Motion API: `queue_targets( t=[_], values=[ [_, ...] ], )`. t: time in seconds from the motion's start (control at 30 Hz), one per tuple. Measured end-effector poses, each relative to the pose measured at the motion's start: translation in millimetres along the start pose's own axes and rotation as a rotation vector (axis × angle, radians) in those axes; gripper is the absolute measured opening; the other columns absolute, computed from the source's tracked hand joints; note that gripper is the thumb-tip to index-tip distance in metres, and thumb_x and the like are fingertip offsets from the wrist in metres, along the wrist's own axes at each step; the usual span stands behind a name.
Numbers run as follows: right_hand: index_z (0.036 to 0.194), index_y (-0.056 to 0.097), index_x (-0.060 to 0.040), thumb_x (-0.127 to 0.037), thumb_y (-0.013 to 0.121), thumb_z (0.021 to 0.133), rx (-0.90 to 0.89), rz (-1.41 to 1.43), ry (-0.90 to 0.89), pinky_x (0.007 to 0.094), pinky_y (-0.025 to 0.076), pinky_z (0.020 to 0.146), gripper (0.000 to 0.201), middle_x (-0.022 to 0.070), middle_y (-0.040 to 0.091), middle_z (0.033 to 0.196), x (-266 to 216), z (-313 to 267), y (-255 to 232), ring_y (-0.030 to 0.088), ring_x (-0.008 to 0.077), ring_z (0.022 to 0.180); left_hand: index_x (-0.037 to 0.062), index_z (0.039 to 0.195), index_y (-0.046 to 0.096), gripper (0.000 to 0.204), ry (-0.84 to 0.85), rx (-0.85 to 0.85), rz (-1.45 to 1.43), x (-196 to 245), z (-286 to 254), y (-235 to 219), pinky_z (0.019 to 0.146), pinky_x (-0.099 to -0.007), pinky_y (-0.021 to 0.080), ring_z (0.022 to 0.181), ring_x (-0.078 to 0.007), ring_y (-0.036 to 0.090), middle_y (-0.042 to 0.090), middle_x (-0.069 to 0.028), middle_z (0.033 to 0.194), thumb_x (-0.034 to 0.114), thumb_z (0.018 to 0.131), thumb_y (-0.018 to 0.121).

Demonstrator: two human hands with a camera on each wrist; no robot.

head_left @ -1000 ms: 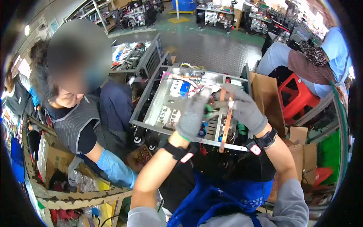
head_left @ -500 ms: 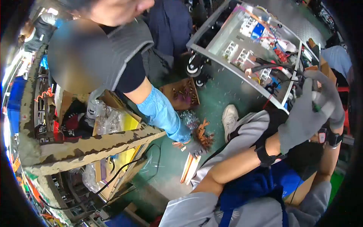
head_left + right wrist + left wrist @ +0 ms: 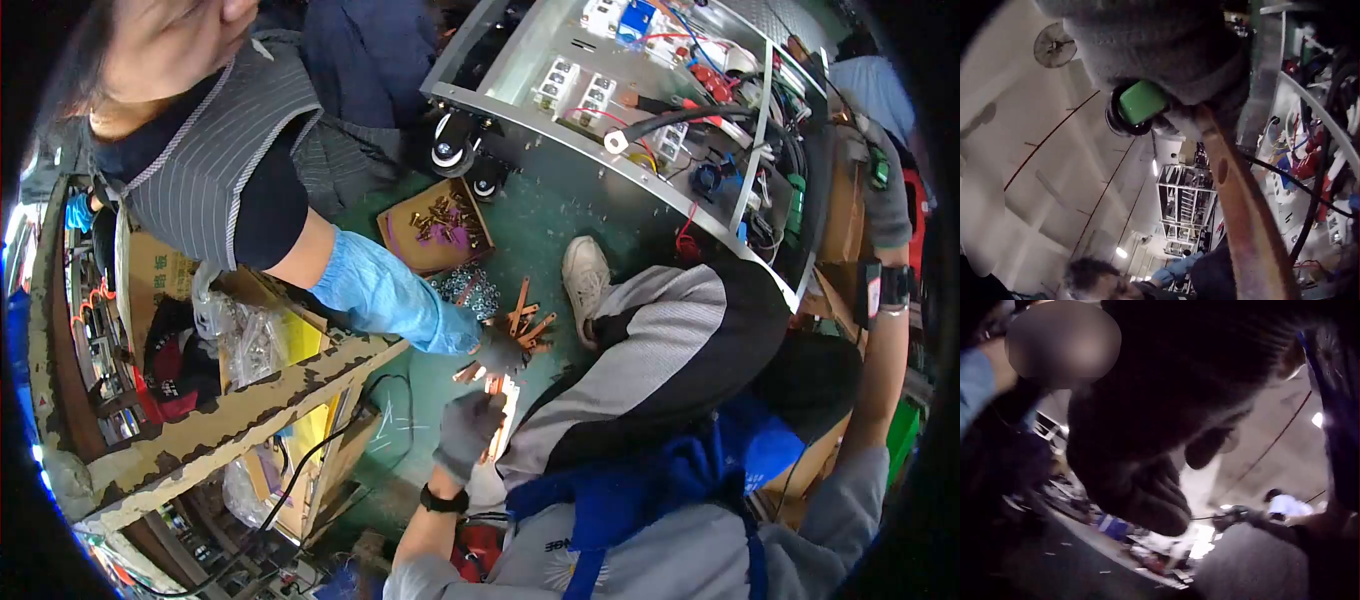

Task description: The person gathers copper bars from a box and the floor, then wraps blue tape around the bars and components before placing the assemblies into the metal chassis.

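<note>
My left hand (image 3: 470, 432), in a grey glove, reaches down beside a stack of flat copper bars (image 3: 508, 412) on the floor. In the left wrist view its dark fingers (image 3: 1160, 503) bend loosely, with nothing visible between them and the thumb. At the far right, my gloved right hand (image 3: 886, 195) holds a drilled copper bar (image 3: 1241, 209) and a green-and-black piece (image 3: 1142, 103), whose kind I cannot tell. Another person's gloved hand (image 3: 503, 352) is at a bunch of short copper strips (image 3: 525, 322), just beyond my left hand.
A wheeled metal chassis (image 3: 640, 185) with cables and terminal blocks stands ahead. On the floor are a cardboard tray (image 3: 405, 225) of brass-coloured parts and a pile of small metal hardware (image 3: 470, 288). A worn frame (image 3: 240, 410) stands at left; my bent leg (image 3: 650, 330) lies between my hands.
My view has swung left and down. My left hand has left the right hand near the chassis and moved down to the copper bars. The right hand stays at the right with its pieces.
</note>
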State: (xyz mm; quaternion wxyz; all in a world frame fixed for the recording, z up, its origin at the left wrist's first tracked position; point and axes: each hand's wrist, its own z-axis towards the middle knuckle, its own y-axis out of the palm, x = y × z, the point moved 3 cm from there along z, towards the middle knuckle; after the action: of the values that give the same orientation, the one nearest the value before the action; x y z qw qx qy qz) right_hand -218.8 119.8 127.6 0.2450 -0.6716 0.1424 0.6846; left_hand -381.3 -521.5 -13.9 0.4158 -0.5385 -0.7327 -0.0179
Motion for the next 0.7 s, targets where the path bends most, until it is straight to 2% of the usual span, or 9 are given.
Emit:
queue_targets(
  t=[0.03,0.07,0.1,0.17,0.2,0.47,0.5,0.67,0.7],
  values=[
    [0.139,0.041,0.0031,-0.012,0.043,0.101,0.020,-0.153,-0.071,0.0192,0.043,0.075,0.041,0.0016,0.054,0.109,24,-4,-26,0.049,0.0065,0.084,0.0001,0.084,0.068,0.038,-0.293,-0.101,-0.186,-76,2,23,0.062,-0.0378,0.053,0.066,-0.0306,0.067,0.066,-0.0167,0.068,0.038,0.089,0.063],
    [0.138,0.042,0.0030,-0.011,0.043,0.101,0.024,-0.275,-0.140,0.0197,0.043,0.078,0.040,0.0028,0.054,0.114,32,-6,-31,0.051,0.0072,0.088,-0.0009,0.084,0.068,0.055,-0.283,-0.052,0.172,-216,16,64,0.068,-0.0431,0.053,0.074,-0.0335,0.068,0.068,-0.0172,0.071,0.054,0.082,0.065],
    [0.137,0.043,0.0030,-0.009,0.043,0.100,0.038,-0.398,-0.209,0.0201,0.044,0.081,0.039,0.0040,0.054,0.118,41,-8,-36,0.052,0.0079,0.092,-0.0041,0.113,0.062,0.082,-0.386,-0.204,0.540,-202,11,66,0.088,-0.0470,0.049,0.105,-0.0355,0.062,0.067,-0.0226,0.106,0.067,0.072,0.067],
    [0.136,0.044,0.0017,-0.005,0.046,0.098,0.080,-0.576,-0.300,0.0222,0.044,0.088,0.038,0.0064,0.053,0.125,41,-20,-28,0.053,0.0103,0.103,-0.0037,0.141,0.037,0.106,-0.303,0.072,0.846,-276,1,113,0.102,-0.0464,0.039,0.129,-0.0403,0.042,0.043,-0.0257,0.141,0.067,0.069,0.070],
    [0.135,0.044,0.0007,-0.002,0.048,0.097,0.126,-0.661,-0.331,0.0237,0.044,0.092,0.039,0.0076,0.053,0.128,41,-29,-28,0.054,0.0119,0.108,-0.0031,0.145,0.025,0.112,-0.448,-0.011,0.765,-261,1,116,0.107,-0.0459,0.034,0.134,-0.0417,0.032,0.033,-0.0261,0.146,0.066,0.069,0.069],
    [0.135,0.044,0.0014,0.000,0.051,0.094,0.111,-0.940,-0.473,0.0262,0.042,0.098,0.042,0.0092,0.054,0.129,15,-22,-33,0.053,0.0137,0.113,0.0041,0.125,0.047,0.076,-0.343,0.358,0.436,-276,18,149,0.088,-0.0422,0.046,0.106,-0.0357,0.054,0.054,-0.0186,0.118,0.060,0.077,0.065],
    [0.135,0.044,0.0019,0.001,0.051,0.094,0.055,-0.830,-0.428,0.0258,0.042,0.098,0.042,0.0088,0.055,0.129,13,-13,-25,0.053,0.0134,0.112,0.0084,0.112,0.050,0.058,-0.284,0.490,0.534,-269,18,147,0.078,-0.0411,0.047,0.089,-0.0317,0.056,0.057,-0.0121,0.100,0.055,0.080,0.064],
    [0.124,0.049,0.0023,-0.006,0.050,0.095,0.007,-0.299,-0.122,0.0212,0.041,0.083,0.030,0.0027,0.050,0.101,7,28,-12,0.048,0.0090,0.088,0.0121,0.111,0.055,0.048,-0.262,0.164,0.357,-235,28,129,0.076,-0.0446,0.048,0.093,-0.0338,0.061,0.064,-0.0129,0.100,0.050,0.082,0.062],
    [0.120,0.050,0.0013,-0.006,0.049,0.095,0.078,-0.434,-0.252,0.0214,0.041,0.081,0.026,0.0025,0.050,0.098,0,23,10,0.048,0.0094,0.087,0.0144,0.113,0.058,0.044,0.012,0.526,0.265,-269,16,151,0.077,-0.0467,0.049,0.093,-0.0345,0.062,0.066,-0.0130,0.101,0.046,0.083,0.061]
  ],
)
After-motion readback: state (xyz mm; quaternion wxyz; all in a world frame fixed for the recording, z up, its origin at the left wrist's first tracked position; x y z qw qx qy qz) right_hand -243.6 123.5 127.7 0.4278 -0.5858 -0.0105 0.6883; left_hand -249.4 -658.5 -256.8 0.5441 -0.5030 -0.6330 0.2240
